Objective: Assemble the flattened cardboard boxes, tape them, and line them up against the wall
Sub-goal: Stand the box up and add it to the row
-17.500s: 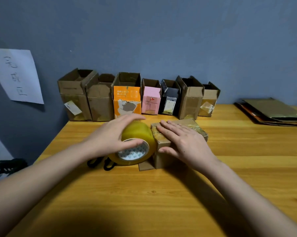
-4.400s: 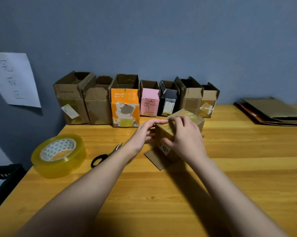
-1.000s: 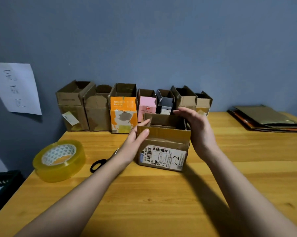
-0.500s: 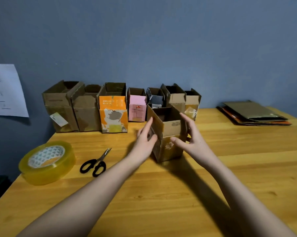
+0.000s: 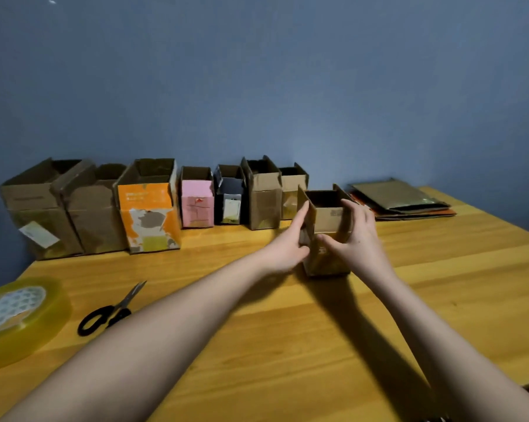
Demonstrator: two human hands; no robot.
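Wall (image 5: 287, 71): blue-grey, it stood behind everything and served as the backstop the boxes were meant to line up against.
Counter (image 5: 287, 345): the wooden top ran right up to the wall and carried every item.
Row of boxes (image 5: 147, 205): seven assembled boxes stood upright and open-topped, side by side along the foot of the wall, apparently parked there as finished work; the largest sat farthest left, and the row stepped down in size rightward.
Flattened cardboard (image 5: 400, 199): a stack lay at the wall's foot, right of the row, probably the supply still waiting to be assembled.
Tape roll (image 5: 16, 318): it lay flat, well out from the wall at the counter's left edge, set aside because this box looked already taped.
Scissors (image 5: 111, 312): they rested just right of the tape roll, likewise well clear of the wall and out of use.
Current box (image 5: 328, 236): upright and open-topped, it stood a little out from the wall, just right of the row's last box and in front of it, so likely headed for the next free slot.
Left hand (image 5: 287, 245): its fingers lay straight, pressing flat on the box's left face rather than curling round it, to steady and steer it.
Right hand (image 5: 357, 239): it gripped the box's right side, thumb across the front face, giving the hold needed to guide it back.
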